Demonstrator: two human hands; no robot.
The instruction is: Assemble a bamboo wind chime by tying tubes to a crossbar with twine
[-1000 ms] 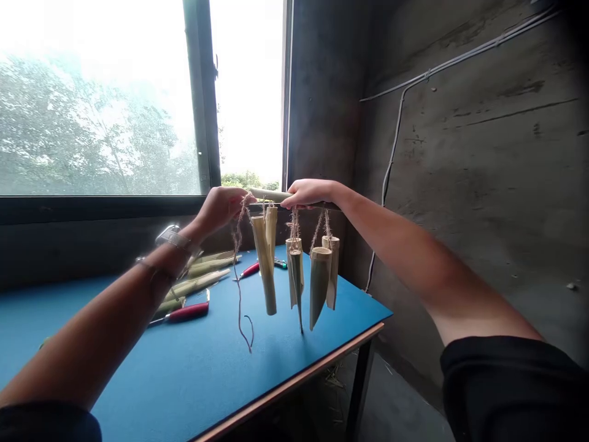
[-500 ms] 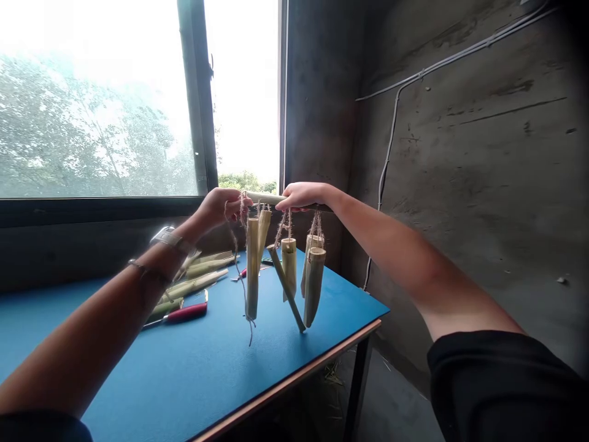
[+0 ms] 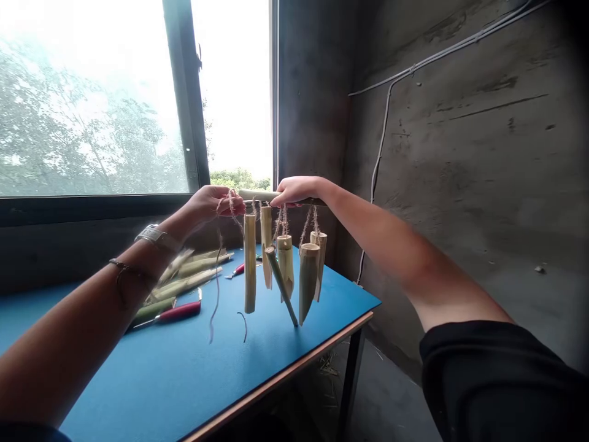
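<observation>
I hold a bamboo wind chime up in the air above a blue table (image 3: 193, 374). Its top is a pale horizontal bamboo rod (image 3: 256, 195). My right hand (image 3: 297, 189) is closed over the rod's right part. At the rod's left end my left hand (image 3: 211, 203) pinches brown twine (image 3: 216, 288), whose loose end dangles toward the table. Several cut bamboo tubes (image 3: 285, 264) hang from the rod on twine, some upright and one thin piece slanted.
On the table behind my left arm lie several bamboo pieces (image 3: 193, 273), a red-handled knife (image 3: 177, 312) and another red-handled tool (image 3: 235, 270). A window (image 3: 92, 98) fills the left. A concrete wall with a cable stands at the right. The table's edge drops off at the right.
The hanging tubes have swung and regrouped. The loose twine end has swung left. Both hands with the rod sit slightly further left in view as the camera turned.
</observation>
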